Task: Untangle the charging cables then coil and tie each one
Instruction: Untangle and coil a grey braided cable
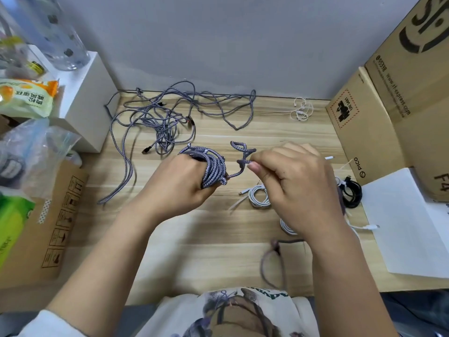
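My left hand holds a coil of grey braided cable, with the loops wrapped round its fingers. My right hand pinches the loose end of that cable, which kinks upward between the two hands. A tangle of grey braided cables lies on the wooden desk behind my hands. A coiled white cable and a coiled, tied black cable lie to the right. Another white coil is partly hidden under my right wrist.
Cardboard boxes stand at the right, with white paper in front. A white box, plastic bags and a flat carton line the left. Thin white ties lie at the back right. A purplish cord lies near the front edge.
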A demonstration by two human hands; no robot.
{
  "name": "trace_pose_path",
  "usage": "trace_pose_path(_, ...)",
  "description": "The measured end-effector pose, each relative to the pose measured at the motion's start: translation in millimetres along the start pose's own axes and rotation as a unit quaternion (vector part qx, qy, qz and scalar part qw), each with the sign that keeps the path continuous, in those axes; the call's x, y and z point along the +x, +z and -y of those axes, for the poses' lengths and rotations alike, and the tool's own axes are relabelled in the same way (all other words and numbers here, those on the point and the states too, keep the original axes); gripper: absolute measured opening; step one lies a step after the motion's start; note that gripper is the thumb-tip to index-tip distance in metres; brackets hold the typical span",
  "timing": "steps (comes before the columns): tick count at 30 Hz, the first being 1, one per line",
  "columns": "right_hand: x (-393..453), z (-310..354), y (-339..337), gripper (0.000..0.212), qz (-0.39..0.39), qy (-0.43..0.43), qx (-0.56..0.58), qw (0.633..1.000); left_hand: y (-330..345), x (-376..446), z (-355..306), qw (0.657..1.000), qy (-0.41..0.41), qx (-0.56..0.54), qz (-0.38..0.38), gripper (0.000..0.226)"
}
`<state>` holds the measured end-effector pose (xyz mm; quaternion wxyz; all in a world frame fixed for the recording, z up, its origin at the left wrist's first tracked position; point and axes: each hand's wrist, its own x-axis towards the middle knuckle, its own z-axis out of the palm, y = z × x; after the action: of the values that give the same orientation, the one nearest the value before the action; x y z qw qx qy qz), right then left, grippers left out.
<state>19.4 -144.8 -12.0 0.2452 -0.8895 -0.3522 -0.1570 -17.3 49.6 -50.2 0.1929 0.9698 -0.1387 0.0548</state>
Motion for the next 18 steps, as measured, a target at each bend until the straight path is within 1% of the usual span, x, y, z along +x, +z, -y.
trace_pose_path(3, 5, 0, 1, 0.029, -0.005, 0.011, -0.028, 1.0, -2, 0, 1, 0.999, 0.012, 0.016, 0.032, 0.051)
trace_pose_path(5, 7, -2, 1, 0.029, 0.001, 0.011, -0.036, 0.999, -4, 1, 1, 0.998, 0.033, 0.035, 0.032, 0.047)
trace_pose_path(6, 8, -4, 2, 0.029, 0.022, -0.012, -0.024, 0.999, -5, 1, 0, 0.998, 0.041, 0.039, 0.033, 0.046)
trace_pose_path(7, 9, -7, 2, 0.028, 0.059, -0.043, -0.001, 0.997, -6, 1, 0, 0.997, 0.047, 0.032, 0.045, 0.047)
trace_pose_path(9, 11, -11, 3, 0.023, 0.161, -0.088, 0.068, 0.981, -6, 1, 0, 0.995, 0.063, -0.016, 0.074, 0.052)
trace_pose_path(10, 12, -12, 3, 0.02, 0.203, -0.088, 0.105, 0.97, -7, 0, 2, 0.993, 0.071, -0.043, 0.083, 0.052)
trace_pose_path(12, 13, -15, 4, 0.016, 0.245, -0.064, 0.163, 0.954, -11, -1, 3, 0.988, 0.083, -0.101, 0.085, 0.045)
trace_pose_path(14, 14, -17, 4, 0.021, 0.254, -0.044, 0.201, 0.945, -15, 0, 3, 0.98, 0.105, -0.148, 0.081, 0.031)
trace_pose_path(16, 15, -18, 3, 0.023, 0.256, -0.005, 0.26, 0.931, -20, 1, 1, 0.976, 0.125, -0.163, 0.073, 0.015)
trace_pose_path(17, 14, -18, 3, 0.023, 0.253, 0.029, 0.309, 0.916, -21, 2, 0, 0.976, 0.125, -0.164, 0.064, 0.014)
trace_pose_path(18, 13, -17, 2, 0.022, 0.25, 0.07, 0.367, 0.893, -21, 2, 1, 0.977, 0.118, -0.168, 0.056, 0.014)
